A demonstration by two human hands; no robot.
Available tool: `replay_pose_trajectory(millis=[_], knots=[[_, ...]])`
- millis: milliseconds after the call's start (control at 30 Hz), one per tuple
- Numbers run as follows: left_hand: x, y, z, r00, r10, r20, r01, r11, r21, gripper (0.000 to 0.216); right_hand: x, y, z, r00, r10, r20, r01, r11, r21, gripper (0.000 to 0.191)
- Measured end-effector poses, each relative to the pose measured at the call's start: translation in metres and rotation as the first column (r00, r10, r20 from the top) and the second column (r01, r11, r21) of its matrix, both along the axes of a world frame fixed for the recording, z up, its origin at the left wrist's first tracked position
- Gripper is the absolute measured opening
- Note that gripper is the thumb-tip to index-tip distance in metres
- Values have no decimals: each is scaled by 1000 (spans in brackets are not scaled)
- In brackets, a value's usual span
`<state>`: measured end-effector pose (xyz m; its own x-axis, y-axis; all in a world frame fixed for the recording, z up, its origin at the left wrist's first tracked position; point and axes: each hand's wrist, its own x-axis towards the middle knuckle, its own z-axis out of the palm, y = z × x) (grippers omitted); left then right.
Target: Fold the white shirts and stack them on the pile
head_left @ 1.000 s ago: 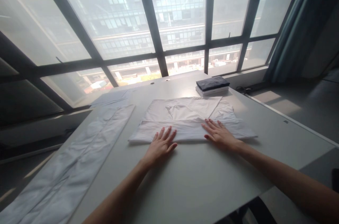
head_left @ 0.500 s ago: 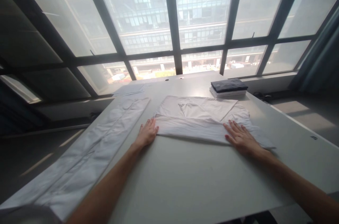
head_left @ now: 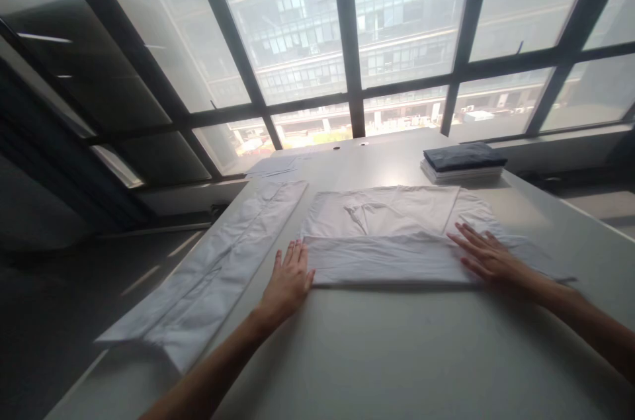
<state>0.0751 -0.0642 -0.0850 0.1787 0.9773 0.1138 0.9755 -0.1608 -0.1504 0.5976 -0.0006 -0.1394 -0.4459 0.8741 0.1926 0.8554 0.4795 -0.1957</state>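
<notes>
A white garment, its exact kind unclear, lies partly folded on the white table, with a long flat fold along its near side. At its left end, my left hand rests with fingers extended, fingertips touching the edge of the fold. Over the right end of the same fold, my right hand is spread flat, palm down. Neither hand grips anything. Beyond my right hand, a loose part of the white cloth trails to the right.
Along the table's left side lies a long white folded cloth. A stack of folded fabric with a dark piece on top stands at the back right. White sheets lie at the far left, near the large windows.
The view has shifted left and moved closer. My hands stay at the two ends of the fold, which looks flatter and straighter; my right hand's fingers are spread wider.
</notes>
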Motion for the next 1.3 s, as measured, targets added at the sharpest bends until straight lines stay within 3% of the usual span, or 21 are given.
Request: replay_pose_trajectory(millis=[67,133,233,333,433,700,800,867,967,1100,1200,1300], knots=[[28,11,14,989,-124,83,122,992,22,57,-30,0,11,999,29,-34,-27,998,58,61],[61,27,21,933,-319,170,320,947,19,54,-70,-1,23,994,97,-40,-94,992,80,60],[106,49,14,825,-506,250,522,853,5,55,-129,-1,34,977,212,-33,-208,975,82,59],[128,61,-5,800,-523,294,557,829,-41,64,-163,4,32,966,256,-20,-255,966,32,60],[130,65,-18,794,-509,332,560,825,-74,68,-171,7,24,967,254,-12,-254,967,-36,63],[127,67,-18,830,-449,331,502,860,-94,72,-165,11,16,966,256,-35,-257,966,-35,66],[110,68,-17,870,-395,296,452,879,-154,71,-156,12,20,966,256,-27,-257,964,-70,66],[83,66,-17,895,-367,253,417,890,-185,68,-140,12,23,962,272,-16,-273,958,-94,65],[27,59,-20,943,-286,173,310,941,-135,67,-101,13,23,966,258,-6,-257,961,-98,64],[-33,49,-30,981,-156,115,168,981,-101,68,-37,17,15,992,128,15,-127,989,-78,64],[-48,47,-37,988,-108,106,117,990,-83,68,-2,20,9,999,0,34,3,998,-67,64],[-50,49,-40,986,-97,138,104,994,-44,69,9,21,8,998,-62,28,64,996,-67,65]])
